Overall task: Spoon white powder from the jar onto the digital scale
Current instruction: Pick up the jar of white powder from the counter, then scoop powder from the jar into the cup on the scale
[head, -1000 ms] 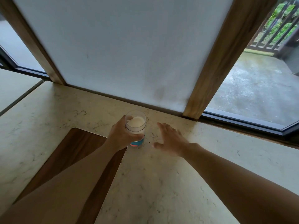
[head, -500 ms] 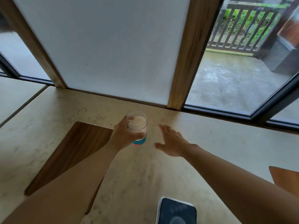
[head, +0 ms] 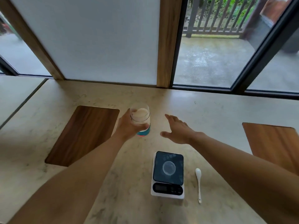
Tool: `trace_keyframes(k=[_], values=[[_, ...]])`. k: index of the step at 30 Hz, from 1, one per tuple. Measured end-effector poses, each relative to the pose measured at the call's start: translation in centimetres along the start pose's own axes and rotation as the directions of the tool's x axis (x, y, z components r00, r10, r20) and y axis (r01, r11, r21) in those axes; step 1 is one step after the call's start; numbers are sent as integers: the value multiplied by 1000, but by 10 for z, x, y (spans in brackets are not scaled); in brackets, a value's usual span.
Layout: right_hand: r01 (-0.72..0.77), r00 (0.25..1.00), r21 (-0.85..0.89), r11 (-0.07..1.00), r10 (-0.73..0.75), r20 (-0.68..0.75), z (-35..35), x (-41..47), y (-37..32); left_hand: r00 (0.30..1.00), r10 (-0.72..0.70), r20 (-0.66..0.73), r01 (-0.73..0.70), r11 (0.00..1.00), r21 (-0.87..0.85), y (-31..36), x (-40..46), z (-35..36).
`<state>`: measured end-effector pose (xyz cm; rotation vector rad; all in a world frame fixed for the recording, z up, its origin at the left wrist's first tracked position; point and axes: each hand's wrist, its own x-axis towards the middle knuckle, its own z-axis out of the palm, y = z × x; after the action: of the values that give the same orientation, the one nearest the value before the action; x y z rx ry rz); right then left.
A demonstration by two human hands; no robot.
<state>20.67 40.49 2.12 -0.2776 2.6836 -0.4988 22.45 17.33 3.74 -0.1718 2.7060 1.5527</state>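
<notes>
A clear jar (head: 140,118) of white powder, with a blue and red band at its foot, stands on the pale stone counter. My left hand (head: 127,126) is wrapped around its left side. To the right of the jar my right hand (head: 177,129) hovers flat, fingers spread, holding nothing. Nearer to me lies the digital scale (head: 168,174), dark-topped with a white body, and a small clear round dish (head: 169,168) sits on its platform. A white spoon (head: 198,183) lies on the counter just right of the scale, bowl pointing away from me.
Two wooden inlays are set in the counter (head: 210,113): a dark one (head: 82,135) at the left and a lighter one (head: 275,143) at the right. A frosted panel and window frames rise along the counter's far edge.
The view has tilted down and back, bringing the scale, spoon and right wooden inlay into sight. Both hands keep the same pose by the jar.
</notes>
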Motion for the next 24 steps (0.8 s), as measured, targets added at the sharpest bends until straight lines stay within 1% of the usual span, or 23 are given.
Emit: trace_keyframes(k=[3,7,13,17,20,24], values=[[-12,1000,16,1000,12,-1,8,-20,10,999,18,30,-18,1000,15,-4,-17,7],[-22,1000,43,999,21,11,21,-44,18,999,-4,47,3,1000,23,-12,-38,12],[-29,998,96,995,23,62,35,-75,30,997,-4,72,1,999,42,-23,-70,17],[-52,996,143,988,41,84,46,-93,37,994,-31,100,24,998,64,-31,-90,25],[-113,992,121,986,105,72,55,-107,46,991,-49,126,39,996,78,-38,-100,30],[-235,972,26,972,235,6,70,-126,63,988,-66,136,57,996,72,-44,-114,36]])
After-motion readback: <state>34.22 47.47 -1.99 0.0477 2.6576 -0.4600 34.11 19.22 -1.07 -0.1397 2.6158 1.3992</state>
